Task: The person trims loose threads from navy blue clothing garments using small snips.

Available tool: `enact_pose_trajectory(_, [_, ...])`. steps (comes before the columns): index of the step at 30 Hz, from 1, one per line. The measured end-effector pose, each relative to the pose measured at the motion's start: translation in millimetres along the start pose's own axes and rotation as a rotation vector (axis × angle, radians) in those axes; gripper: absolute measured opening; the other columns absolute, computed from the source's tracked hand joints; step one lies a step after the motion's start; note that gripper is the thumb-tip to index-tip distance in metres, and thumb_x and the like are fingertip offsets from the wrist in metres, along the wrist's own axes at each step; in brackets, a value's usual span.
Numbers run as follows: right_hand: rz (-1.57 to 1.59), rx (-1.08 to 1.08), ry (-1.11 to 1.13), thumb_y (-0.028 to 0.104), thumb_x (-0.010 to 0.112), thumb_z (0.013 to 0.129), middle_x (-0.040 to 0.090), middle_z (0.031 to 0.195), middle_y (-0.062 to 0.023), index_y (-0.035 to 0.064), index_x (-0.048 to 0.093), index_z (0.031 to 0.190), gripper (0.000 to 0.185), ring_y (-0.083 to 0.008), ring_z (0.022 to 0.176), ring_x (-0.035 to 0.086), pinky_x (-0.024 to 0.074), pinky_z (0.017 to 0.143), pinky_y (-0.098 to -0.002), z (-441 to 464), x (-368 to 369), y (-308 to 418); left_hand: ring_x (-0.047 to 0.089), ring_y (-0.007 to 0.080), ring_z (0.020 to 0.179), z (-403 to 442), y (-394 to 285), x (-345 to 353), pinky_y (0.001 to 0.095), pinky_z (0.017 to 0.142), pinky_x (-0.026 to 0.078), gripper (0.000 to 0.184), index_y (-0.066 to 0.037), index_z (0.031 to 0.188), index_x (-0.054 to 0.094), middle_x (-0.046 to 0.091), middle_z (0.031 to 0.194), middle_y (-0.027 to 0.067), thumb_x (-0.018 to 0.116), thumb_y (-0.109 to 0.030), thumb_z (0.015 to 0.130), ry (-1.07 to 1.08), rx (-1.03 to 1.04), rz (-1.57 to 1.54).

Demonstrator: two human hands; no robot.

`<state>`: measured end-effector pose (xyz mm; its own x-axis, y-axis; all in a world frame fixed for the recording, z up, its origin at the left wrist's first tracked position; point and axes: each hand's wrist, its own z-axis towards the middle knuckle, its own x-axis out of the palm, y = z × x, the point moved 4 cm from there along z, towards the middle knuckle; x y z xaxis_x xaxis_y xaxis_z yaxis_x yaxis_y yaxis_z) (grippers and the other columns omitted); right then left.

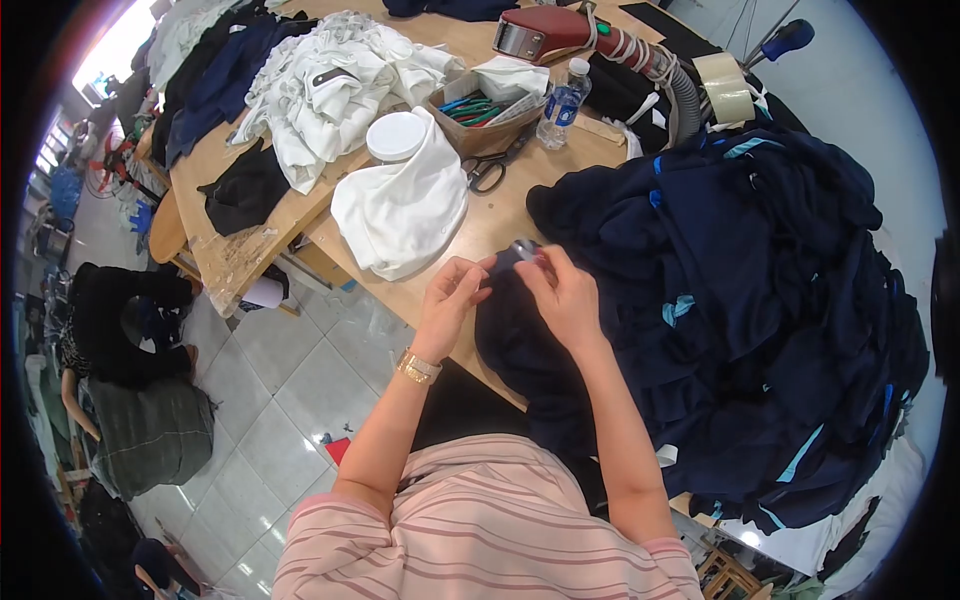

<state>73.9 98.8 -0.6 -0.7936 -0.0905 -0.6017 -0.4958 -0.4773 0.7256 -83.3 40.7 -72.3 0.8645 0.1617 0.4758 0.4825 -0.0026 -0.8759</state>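
Note:
My left hand (456,297) pinches the left end of a small dark piece of fabric (503,262) above the table's front edge. On the right side of that piece, the fingers of my right hand (562,293) are closed around it, near a small shiny grey item (522,248) too small to name. Just right of my hands lies a large heap of navy garments (720,270) with light blue trims. A white cloth (400,215) with a round white lid (395,136) on it is beyond my left hand. Black scissors (487,174) lie between the cloth and the heap.
A box (470,137) of pens and tools stands by a water bottle (565,105). Behind are a white fabric pile (330,95), a red machine (545,33) and a tape roll (724,88). A black cloth (245,190) lies left. Another person (125,325) is at far left.

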Motion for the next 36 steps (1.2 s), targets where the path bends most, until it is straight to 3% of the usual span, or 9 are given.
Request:
enact_pose_trajectory(4, [0.039, -0.104, 0.237, 0.045, 0.074, 0.074, 0.068, 0.076, -0.0141, 0.0063, 0.067, 0.097, 0.046, -0.0314, 0.075, 0.067, 0.0512, 0.065, -0.0389, 22.8, 8.3, -13.6, 0.056, 0.0116, 0.11, 2.6, 4.0, 9.6, 0.0329, 0.089, 0.049, 0.015, -0.01, 0.095, 0.054, 0.059, 0.124, 0.0103, 0.054, -0.024, 0.098, 0.036, -0.02, -0.023])
enact_pose_trajectory(8, [-0.406, 0.075, 0.499, 0.04, 0.07, 0.076, 0.068, 0.077, -0.0155, 0.0085, 0.074, 0.091, 0.035, -0.0342, 0.074, 0.066, 0.0515, 0.066, -0.0402, 37.4, -0.4, -19.4, 0.06, 0.0133, 0.104, 6.3, 14.5, 14.2, 0.029, 0.083, 0.051, 0.014, -0.009, 0.095, 0.053, 0.064, 0.113, 0.0074, 0.052, -0.023, 0.099, -0.029, -0.009, 0.061])
enact_pose_trajectory(14, [0.18, 0.428, 0.439, 0.038, 0.07, 0.082, 0.051, 0.05, -0.0037, 0.0033, 0.059, 0.064, 0.041, -0.0163, 0.043, 0.05, 0.0388, 0.045, -0.0323, 24.1, -12.5, -58.6, 0.063, 0.0122, 0.086, 4.4, 9.0, 56.0, 0.0242, 0.077, 0.049, 0.016, -0.005, 0.097, 0.052, 0.067, 0.097, 0.0058, 0.049, -0.021, 0.1, -0.198, 0.301, 0.294])
enact_pose_trajectory(17, [0.559, 0.809, 0.495, 0.036, 0.068, 0.087, 0.035, 0.052, 0.0071, 0.0122, 0.051, 0.065, 0.036, -0.0037, 0.04, 0.027, 0.0174, 0.04, -0.0237, 5.1, -22.6, -47.9, 0.059, 0.011, 0.072, 2.8, 7.8, 68.9, 0.0242, 0.061, 0.046, 0.011, -0.003, 0.096, 0.054, 0.064, 0.083, 0.006, 0.05, -0.013, 0.099, -0.313, 0.529, 0.525])
enact_pose_trajectory(22, [0.626, 0.905, 0.404, 0.04, 0.066, 0.088, 0.033, 0.05, 0.0072, 0.0131, 0.044, 0.064, 0.043, -0.0042, 0.039, 0.027, 0.0182, 0.038, -0.0252, -10.0, -26.1, -48.6, 0.055, 0.0108, 0.06, 10.5, 19.1, 73.2, 0.0242, 0.051, 0.042, 0.005, -0.003, 0.093, 0.055, 0.059, 0.074, 0.0058, 0.053, -0.006, 0.096, -0.388, 0.787, 0.678])
enact_pose_trajectory(26, [0.276, 0.454, 0.162, 0.045, 0.059, 0.092, 0.042, 0.049, 0.0013, 0.0031, 0.052, 0.065, 0.05, -0.0087, 0.043, 0.039, 0.0292, 0.042, -0.0302, -3.8, -39.5, -54.5, 0.055, 0.0114, 0.06, 17.5, 17.0, 76.5, 0.0243, 0.05, 0.042, 0.004, -0.003, 0.093, 0.055, 0.058, 0.072, 0.0055, 0.053, -0.006, 0.096, -0.359, 0.754, 0.617])
enact_pose_trajectory(27, [0.233, 0.201, -0.017, 0.044, 0.055, 0.094, 0.051, 0.05, -0.0067, -0.0016, 0.058, 0.071, 0.051, -0.0195, 0.046, 0.052, 0.0375, 0.048, -0.0349, -1.4, -45.8, -45.0, 0.055, 0.0115, 0.06, 18.8, 16.5, 76.8, 0.0243, 0.05, 0.042, 0.004, -0.003, 0.093, 0.055, 0.058, 0.072, 0.0056, 0.053, -0.006, 0.096, -0.356, 0.745, 0.59])
enact_pose_trajectory(31, [-0.215, 0.032, 0.091, 0.041, 0.059, 0.091, 0.058, 0.056, -0.0146, 0.0013, 0.058, 0.069, 0.046, -0.0363, 0.056, 0.059, 0.0426, 0.049, -0.0399, -2.0, -74.9, -5.5, 0.055, 0.0128, 0.06, 22.9, 20.2, 74.5, 0.0252, 0.049, 0.041, 0.003, -0.003, 0.093, 0.055, 0.057, 0.073, 0.0059, 0.054, -0.005, 0.095, -0.358, 0.776, 0.643])
enact_pose_trajectory(36, [-0.55, -0.25, 0.197, 0.046, 0.06, 0.088, 0.057, 0.053, -0.01, 0.0072, 0.057, 0.066, 0.045, -0.0299, 0.051, 0.06, 0.0436, 0.045, -0.0394, -3.3, -74.1, 1.2, 0.053, 0.0167, 0.059, 24.1, 18.9, 73.1, 0.0284, 0.051, 0.041, 0.002, -0.004, 0.092, 0.055, 0.055, 0.073, 0.0078, 0.056, -0.002, 0.093, -0.372, 0.813, 0.706])
